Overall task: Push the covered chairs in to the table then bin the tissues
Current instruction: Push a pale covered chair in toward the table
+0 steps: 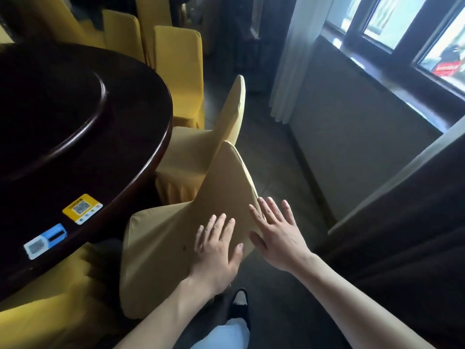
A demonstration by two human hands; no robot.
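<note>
Dim dining room, daylight from a window (392, 28) on the far right. Both hands lie flat on the back of the nearest covered chair (176, 238): the left hand (216, 250) with straight, spread fingers (214, 222) pressing the cloth, thumb hooked over the edge; the right hand (276, 230) open just beside it, palm against the same edge. Beyond the fingers a second covered chair (201, 147) stands angled by the round dark worktop (75, 122), more chairs (178, 71) further round. To push well, I judge the palms should stay low and even, driving the seat straight under the rim. Chair legs are hidden by the cover; no tissues or bin are in sight.
</note>
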